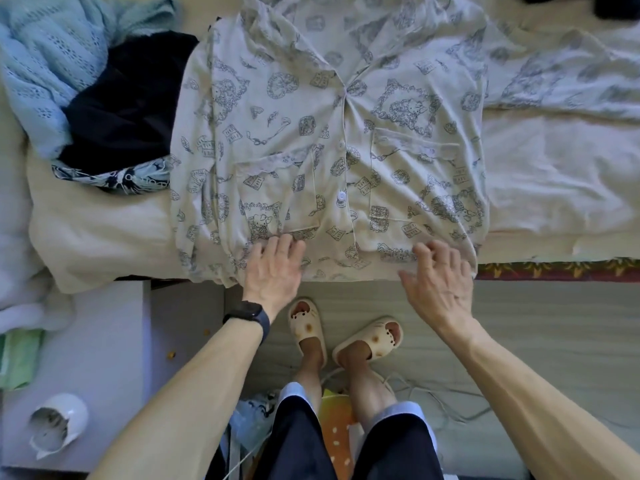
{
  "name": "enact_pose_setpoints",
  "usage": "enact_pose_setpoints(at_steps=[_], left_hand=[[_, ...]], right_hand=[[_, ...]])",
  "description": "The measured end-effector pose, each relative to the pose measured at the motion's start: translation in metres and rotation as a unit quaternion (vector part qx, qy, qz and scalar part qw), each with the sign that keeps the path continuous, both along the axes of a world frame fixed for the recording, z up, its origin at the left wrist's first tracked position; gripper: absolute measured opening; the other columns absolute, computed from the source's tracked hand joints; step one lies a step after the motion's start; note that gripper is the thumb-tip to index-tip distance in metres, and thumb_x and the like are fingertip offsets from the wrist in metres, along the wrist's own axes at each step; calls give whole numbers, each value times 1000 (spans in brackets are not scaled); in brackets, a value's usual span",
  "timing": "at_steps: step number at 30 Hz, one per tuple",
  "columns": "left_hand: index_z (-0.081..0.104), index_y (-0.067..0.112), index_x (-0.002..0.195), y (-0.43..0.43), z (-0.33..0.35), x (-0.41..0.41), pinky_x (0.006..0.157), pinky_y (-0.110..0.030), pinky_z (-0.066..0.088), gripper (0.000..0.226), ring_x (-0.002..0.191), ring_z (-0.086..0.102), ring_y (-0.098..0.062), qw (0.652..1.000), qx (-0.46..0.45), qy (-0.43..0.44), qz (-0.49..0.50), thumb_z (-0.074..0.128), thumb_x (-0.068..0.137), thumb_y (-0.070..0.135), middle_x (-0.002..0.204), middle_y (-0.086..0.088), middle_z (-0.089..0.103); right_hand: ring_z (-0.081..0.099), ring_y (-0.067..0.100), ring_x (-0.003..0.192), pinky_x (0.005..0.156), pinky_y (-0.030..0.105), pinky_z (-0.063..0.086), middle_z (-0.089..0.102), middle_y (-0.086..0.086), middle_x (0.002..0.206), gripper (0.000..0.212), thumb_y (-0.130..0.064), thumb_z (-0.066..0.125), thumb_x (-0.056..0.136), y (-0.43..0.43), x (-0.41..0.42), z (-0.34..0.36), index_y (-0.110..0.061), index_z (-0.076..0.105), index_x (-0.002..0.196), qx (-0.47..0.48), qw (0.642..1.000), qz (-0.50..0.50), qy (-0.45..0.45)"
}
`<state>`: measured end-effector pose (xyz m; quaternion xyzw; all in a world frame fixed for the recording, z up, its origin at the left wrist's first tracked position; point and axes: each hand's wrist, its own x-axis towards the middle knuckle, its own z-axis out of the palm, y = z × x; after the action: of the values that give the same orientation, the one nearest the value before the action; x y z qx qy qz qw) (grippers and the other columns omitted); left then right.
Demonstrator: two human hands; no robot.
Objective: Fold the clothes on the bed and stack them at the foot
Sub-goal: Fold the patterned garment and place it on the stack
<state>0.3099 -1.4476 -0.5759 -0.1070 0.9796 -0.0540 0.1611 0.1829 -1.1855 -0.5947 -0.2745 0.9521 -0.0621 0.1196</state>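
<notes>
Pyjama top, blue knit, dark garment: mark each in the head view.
Pyjama top (304,157), head view, front panel beside the buttons.
Blue knit (45,60), head view, middle of the crumpled fabric.
Dark garment (124,109), head view, its middle.

Cream printed pajama shirt (329,140) spread flat, buttoned, on bed (554,174), hem at near edge.

A pair of cream cat-face slippers (306,327) stands on the grey floor (554,341), with the right one angled outwards. Dark shorts (391,452) with pale cuffs cover the legs above them. Between the legs lies an orange bag (337,427) with pale spots, and a crumpled plastic bag (251,420) lies just left of it. White cables (450,400) trail across the floor to the right. At near left a white cabinet (104,341) carries a white cat-eared pot (59,424) tipped on its side and a green packet (20,355) at the left edge.
</notes>
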Motion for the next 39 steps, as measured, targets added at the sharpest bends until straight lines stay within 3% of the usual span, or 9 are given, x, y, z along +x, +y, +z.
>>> enact_pose_setpoints(at_steps=[6,9,15,18,21,26,32,35,39], left_hand=[[55,19,115,-12,-17,-18,77,-37,41,30,96,56,-23,999,-16,-21,-46,67,89,29,107,-1,60],[66,16,94,-21,-11,-11,69,-36,46,18,78,61,-27,994,15,37,-102,75,80,23,80,-3,66],[70,14,101,-22,11,33,63,-35,47,27,67,59,-26,977,88,58,-185,72,76,25,76,-5,62],[71,20,105,-21,15,42,65,-35,48,33,76,62,-27,978,100,-41,-180,79,73,27,82,-3,66],[56,26,133,-25,11,37,90,-39,45,41,107,58,-26,977,117,-116,-133,56,93,31,115,-2,63],[68,16,112,-32,24,-2,86,-41,56,40,100,66,-29,982,169,-28,-81,80,74,18,115,-11,66],[28,28,156,-54,28,-68,121,-48,18,62,149,26,-30,984,175,13,-7,48,99,42,164,-9,21],[-5,42,157,-62,15,-98,120,-52,-9,69,155,-7,-30,986,165,1,12,29,100,59,168,-1,-14],[-24,53,149,-60,-6,-106,115,-69,-12,77,148,-29,-37,986,152,-41,47,19,90,79,159,4,-39]], right_hand=[[56,41,96,73,48,45,60,18,115,32,-13,70,89,-23,-26,-15,-7,59,118,68,996,44,29],[60,43,88,74,49,48,62,20,103,28,0,60,87,-16,-31,-11,-3,61,116,33,998,53,22],[54,35,68,61,46,48,58,15,79,20,13,65,77,11,-6,20,-3,61,89,-60,996,64,15],[61,37,87,76,47,50,66,13,98,22,1,60,89,15,9,23,-9,67,107,70,991,72,-86],[54,33,121,102,46,42,60,7,134,39,-20,45,101,7,11,25,-22,54,139,190,968,44,-158],[54,31,119,89,43,47,59,6,133,37,-32,48,101,-30,-1,51,-19,58,134,134,983,21,-124],[42,29,138,107,42,43,38,8,157,46,-39,47,103,-97,-43,69,-21,47,144,32,996,49,-75],[12,32,156,124,51,19,13,8,170,60,-51,44,104,-122,-66,57,-33,30,159,-11,997,45,-56],[-34,32,150,117,65,-12,-34,0,165,79,-73,34,97,-118,-82,20,-52,-14,156,57,990,73,-102]])
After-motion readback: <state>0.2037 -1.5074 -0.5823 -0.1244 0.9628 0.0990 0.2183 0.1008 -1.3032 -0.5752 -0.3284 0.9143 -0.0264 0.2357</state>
